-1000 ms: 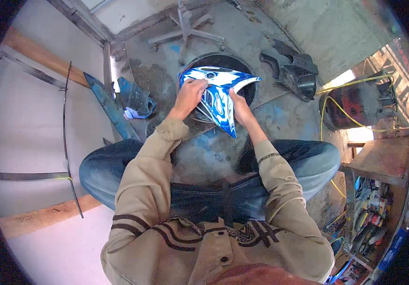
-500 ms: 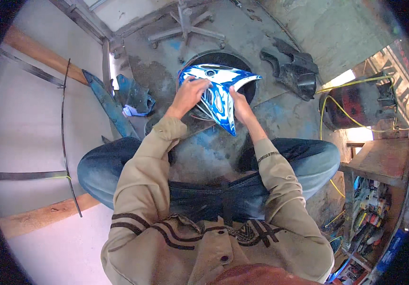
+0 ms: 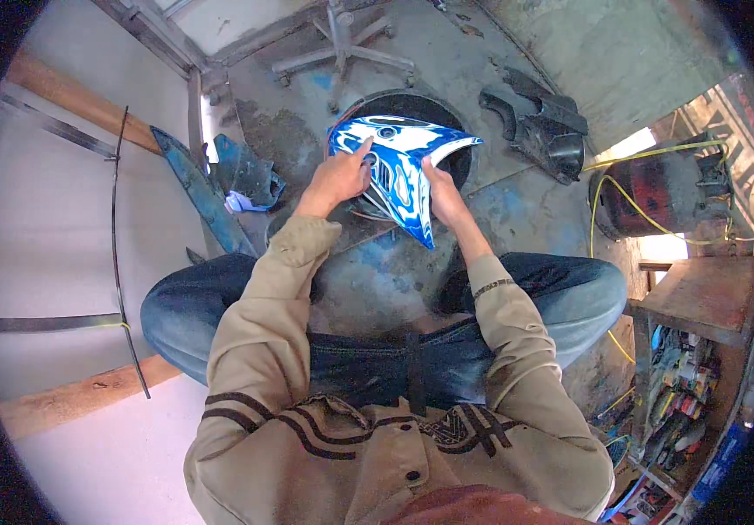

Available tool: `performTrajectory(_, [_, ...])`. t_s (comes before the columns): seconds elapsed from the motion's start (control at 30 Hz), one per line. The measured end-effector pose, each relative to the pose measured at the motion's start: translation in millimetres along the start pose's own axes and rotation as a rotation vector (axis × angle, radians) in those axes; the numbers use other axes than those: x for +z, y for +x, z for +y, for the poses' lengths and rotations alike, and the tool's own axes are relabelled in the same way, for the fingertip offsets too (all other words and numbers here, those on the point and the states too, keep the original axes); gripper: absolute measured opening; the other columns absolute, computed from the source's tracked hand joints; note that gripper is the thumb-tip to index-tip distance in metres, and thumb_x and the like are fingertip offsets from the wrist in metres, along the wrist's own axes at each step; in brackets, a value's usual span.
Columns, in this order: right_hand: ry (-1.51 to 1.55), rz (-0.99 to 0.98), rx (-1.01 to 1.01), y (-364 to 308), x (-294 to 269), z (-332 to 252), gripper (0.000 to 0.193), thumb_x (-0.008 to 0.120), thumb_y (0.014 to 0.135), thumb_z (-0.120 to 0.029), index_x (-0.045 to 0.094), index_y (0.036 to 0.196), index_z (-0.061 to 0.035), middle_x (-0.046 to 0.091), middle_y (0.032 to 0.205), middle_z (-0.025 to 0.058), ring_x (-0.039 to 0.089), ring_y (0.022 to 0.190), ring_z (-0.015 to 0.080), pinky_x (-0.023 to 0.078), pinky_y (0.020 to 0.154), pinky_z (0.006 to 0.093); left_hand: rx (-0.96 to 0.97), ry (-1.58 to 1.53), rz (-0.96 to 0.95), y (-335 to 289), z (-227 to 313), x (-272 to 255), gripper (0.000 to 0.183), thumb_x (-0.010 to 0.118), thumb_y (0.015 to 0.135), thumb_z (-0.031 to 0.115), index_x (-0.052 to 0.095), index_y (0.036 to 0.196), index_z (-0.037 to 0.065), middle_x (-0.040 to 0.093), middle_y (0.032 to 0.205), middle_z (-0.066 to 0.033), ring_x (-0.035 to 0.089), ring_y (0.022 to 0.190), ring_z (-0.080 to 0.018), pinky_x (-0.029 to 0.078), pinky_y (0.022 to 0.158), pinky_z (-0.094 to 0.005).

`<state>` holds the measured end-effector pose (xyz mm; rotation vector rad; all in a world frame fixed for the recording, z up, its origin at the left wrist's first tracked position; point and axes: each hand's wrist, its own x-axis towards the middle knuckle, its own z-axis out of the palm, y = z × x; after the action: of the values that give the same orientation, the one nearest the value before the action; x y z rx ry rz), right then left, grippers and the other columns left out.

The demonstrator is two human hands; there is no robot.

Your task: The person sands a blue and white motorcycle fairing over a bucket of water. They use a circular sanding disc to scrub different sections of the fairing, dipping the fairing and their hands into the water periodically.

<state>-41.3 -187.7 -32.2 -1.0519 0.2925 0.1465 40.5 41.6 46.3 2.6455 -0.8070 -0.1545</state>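
A glossy blue-and-white motorcycle fairing panel [image 3: 412,144] lies tilted over a round black tub [image 3: 447,107], its narrow tip toward me. My right hand [image 3: 446,198] grips the panel's right edge, thumb on the painted face and fingers hidden behind it. At the left edge, my left hand [image 3: 338,178] is closed against the panel, its index finger stretched onto the painted face near two round holes. The other left fingers are curled and partly hidden.
Dark plastic vehicle parts [image 3: 539,127] lie right of the tub. A blue panel [image 3: 206,192] leans by the left wall. Beyond stands a wheeled chair base [image 3: 342,48]. At the right are a dark red tank [image 3: 661,188], a yellow hose [image 3: 594,219] and a cluttered wooden shelf [image 3: 701,293].
My left hand has slid left and slightly down across the panel, uncovering a second round hole; its index finger now points out. My right hand and the panel stay nearly still.
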Motion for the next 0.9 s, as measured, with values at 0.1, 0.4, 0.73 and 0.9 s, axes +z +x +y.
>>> performTrajectory(0.1, [-0.039, 0.005, 0.001, 0, -3, 0, 0.064, 0.050, 0.111, -0.050, 0.062, 0.131, 0.0087, 0.072, 0.122, 0.0132, 0.069, 0.108, 0.0192, 0.052, 0.097, 0.0366, 0.010, 0.063, -0.022, 0, 17, 5, 0.061, 0.060, 0.095, 0.020, 0.051, 0.155, 0.020, 0.072, 0.090, -0.0295, 0.071, 0.083, -0.0477, 0.056, 0.078, -0.0593])
performTrajectory(0.4, [-0.006, 0.007, -0.006, -8, 3, -5, 0.061, 0.050, 0.112, -0.049, 0.064, 0.130, 0.0078, 0.073, 0.123, 0.0122, 0.069, 0.108, 0.0187, 0.053, 0.096, 0.0360, 0.062, -0.030, -0.054, 0, 17, 8, 0.060, 0.060, 0.093, 0.018, 0.055, 0.153, 0.026, 0.073, 0.091, -0.0250, 0.072, 0.082, -0.0453, 0.057, 0.078, -0.0557])
performTrajectory(0.73, [0.057, -0.091, 0.224, -4, -11, -35, 0.054, 0.054, 0.111, -0.039, 0.057, 0.139, 0.0068, 0.069, 0.134, 0.0151, 0.068, 0.121, 0.0260, 0.051, 0.107, 0.0439, -0.086, -0.391, 0.236, 14, -71, -23, 0.026, 0.075, 0.086, 0.024, 0.079, 0.107, 0.009, 0.077, 0.098, -0.0184, 0.076, 0.094, -0.0344, 0.059, 0.081, -0.0425])
performTrajectory(0.9, [0.045, -0.076, 0.248, -12, -13, -38, 0.054, 0.053, 0.111, -0.039, 0.057, 0.139, 0.0067, 0.070, 0.134, 0.0145, 0.069, 0.120, 0.0256, 0.053, 0.105, 0.0432, -0.080, -0.343, 0.418, 9, -54, -18, 0.018, 0.075, 0.089, 0.016, 0.080, 0.105, 0.010, 0.078, 0.100, -0.0147, 0.074, 0.094, -0.0355, 0.058, 0.084, -0.0434])
